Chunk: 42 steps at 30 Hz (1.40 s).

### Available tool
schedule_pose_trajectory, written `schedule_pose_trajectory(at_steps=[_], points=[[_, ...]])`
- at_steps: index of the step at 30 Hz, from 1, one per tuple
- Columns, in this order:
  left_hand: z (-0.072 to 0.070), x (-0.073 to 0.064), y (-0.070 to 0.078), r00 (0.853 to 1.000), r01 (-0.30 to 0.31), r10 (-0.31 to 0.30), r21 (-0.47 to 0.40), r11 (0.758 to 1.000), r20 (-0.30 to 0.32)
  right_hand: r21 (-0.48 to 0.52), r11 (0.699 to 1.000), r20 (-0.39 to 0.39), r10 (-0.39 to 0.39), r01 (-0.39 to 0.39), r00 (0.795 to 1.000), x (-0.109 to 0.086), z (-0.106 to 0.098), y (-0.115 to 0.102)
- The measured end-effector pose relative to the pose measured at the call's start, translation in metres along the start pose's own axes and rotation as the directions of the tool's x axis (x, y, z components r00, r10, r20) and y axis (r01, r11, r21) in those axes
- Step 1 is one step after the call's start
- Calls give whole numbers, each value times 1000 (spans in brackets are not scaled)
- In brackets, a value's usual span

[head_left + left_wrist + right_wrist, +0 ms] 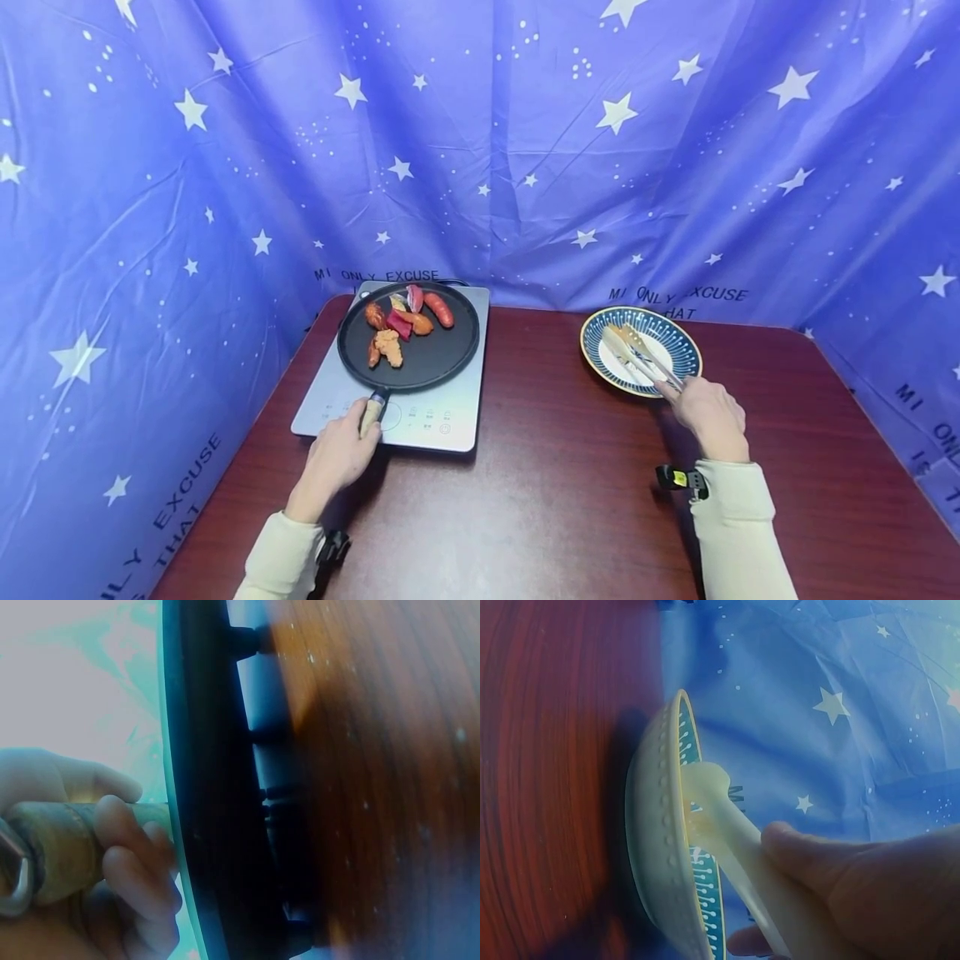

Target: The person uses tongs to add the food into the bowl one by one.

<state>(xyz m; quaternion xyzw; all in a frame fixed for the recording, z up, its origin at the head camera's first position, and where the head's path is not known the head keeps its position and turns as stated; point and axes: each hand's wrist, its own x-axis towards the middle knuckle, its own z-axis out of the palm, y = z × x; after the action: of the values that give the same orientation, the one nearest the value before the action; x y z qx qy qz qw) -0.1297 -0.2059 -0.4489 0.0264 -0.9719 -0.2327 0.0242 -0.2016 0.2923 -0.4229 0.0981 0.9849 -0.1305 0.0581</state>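
My left hand [341, 446] grips the wood-coloured handle [372, 415] of a round black frying pan [420, 367] on the left. In the left wrist view, the fingers [139, 877] wrap round that handle. Several food pieces lie in the pan, among them a red sausage [438, 310], a fried chicken piece [388, 348] and a dark red piece [399, 325]. On the right, my right hand [708, 412] holds metal tongs [628, 352], their heads inside a blue-patterned dish [684, 346]. The right wrist view shows the thumb [802, 851] along the tongs, over the dish's rim.
Under the pan is a silver induction cooker [465, 417] with touch controls along its front. Both stand on a reddish-brown wooden table [540, 467]. A blue star-printed curtain [487, 125] surrounds the table's back and sides, close behind the cooker and the dish.
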Motion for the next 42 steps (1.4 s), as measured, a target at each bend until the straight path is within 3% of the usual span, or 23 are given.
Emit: schedule_pose_trajectory(at_steps=[15, 26, 42], points=[[0, 3, 3, 1000, 2, -2, 2, 1000, 5, -29, 997, -46, -74, 73, 996, 4, 6, 9], [2, 2, 0, 1000, 3, -3, -9, 1000, 0, -53, 987, -58, -158, 155, 986, 4, -1, 12], [0, 3, -2, 1000, 8, -8, 3, 1000, 3, -35, 978, -103, -209, 207, 972, 4, -3, 12]])
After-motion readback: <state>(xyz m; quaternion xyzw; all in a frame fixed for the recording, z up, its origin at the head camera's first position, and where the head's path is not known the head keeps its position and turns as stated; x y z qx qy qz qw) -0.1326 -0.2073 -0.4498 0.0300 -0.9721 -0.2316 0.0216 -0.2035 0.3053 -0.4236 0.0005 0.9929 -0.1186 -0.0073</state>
